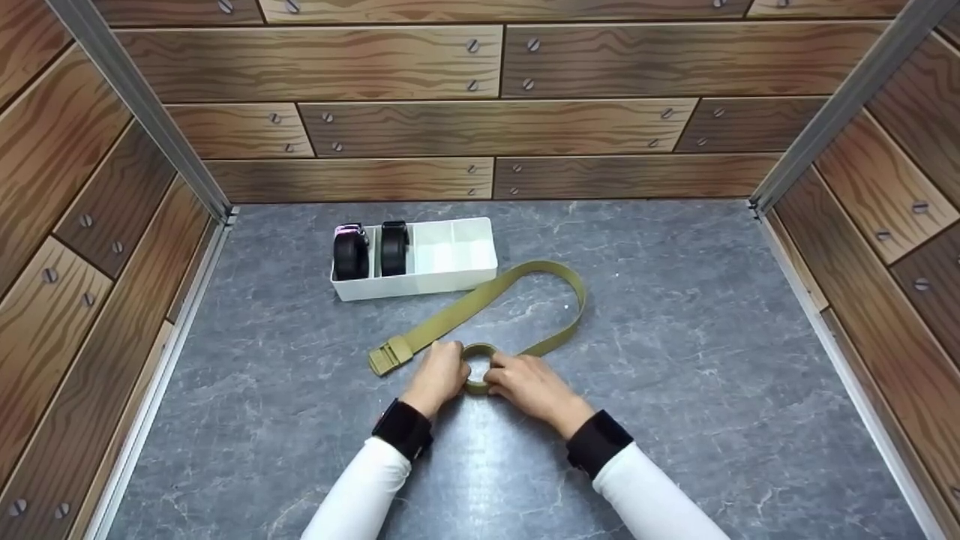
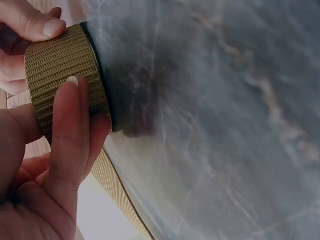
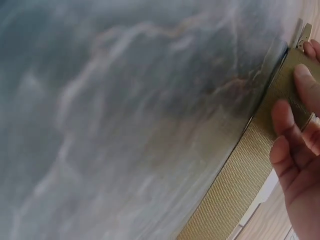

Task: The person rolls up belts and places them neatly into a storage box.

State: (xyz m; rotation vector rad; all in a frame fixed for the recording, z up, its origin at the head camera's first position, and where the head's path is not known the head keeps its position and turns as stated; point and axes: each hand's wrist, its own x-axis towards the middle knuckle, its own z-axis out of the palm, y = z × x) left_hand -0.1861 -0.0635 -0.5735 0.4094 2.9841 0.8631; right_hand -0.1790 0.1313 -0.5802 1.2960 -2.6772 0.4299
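An olive webbing belt [image 1: 454,315] stands on edge on the grey marbled surface, curving from its buckle [image 1: 386,357] round to the right and back. Its near end is bent into a small round loop [image 1: 478,388] between the two hands. On the loop's left side, my left hand [image 1: 439,371] pinches the webbing; the left wrist view shows fingers over the ribbed outside of the coil [image 2: 60,60]. My right hand [image 1: 534,386] pinches the loop's right side with thumb and fingers. In the right wrist view, the strap [image 3: 232,185] runs away from those fingers.
Beyond the belt stands a white divided tray [image 1: 416,288], touching or nearly touching the strap. Its left compartments hold two rolled black belts, one [image 1: 351,255] with a shiny buckle, the other [image 1: 394,251] with a dark one. Wood-patterned walls [image 1: 397,127] enclose the surface on three sides.
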